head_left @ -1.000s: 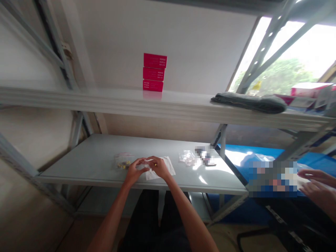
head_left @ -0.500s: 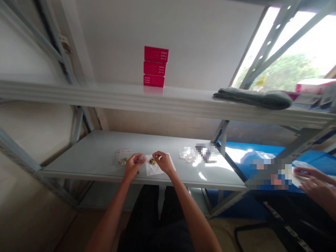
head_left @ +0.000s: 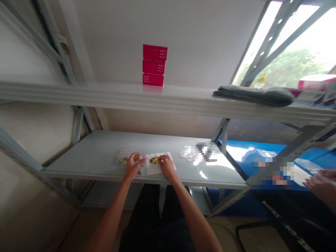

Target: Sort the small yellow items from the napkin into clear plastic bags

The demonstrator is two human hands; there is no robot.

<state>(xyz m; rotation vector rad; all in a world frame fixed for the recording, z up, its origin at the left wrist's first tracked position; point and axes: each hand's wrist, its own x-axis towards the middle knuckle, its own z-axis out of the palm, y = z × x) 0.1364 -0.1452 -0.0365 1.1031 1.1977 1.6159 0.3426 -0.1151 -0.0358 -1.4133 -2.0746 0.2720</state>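
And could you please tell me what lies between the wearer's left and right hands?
In the head view, small yellow and dark pieces lie on a white sheet between the left hand and the right hand.

One grey worktop carries one white sheet, with one pile of small yellow and dark pieces on it, several in number but too small to count singly. The person has two hands there, one left hand and one right hand. At least one clear bag lies to the left and at least one crumpled bag to the right. One upper shelf bears three red boxes in one stack, one grey folded cloth and several pink-and-white cartons, their total unclear. Beyond stands one blue worktop; one window shows.
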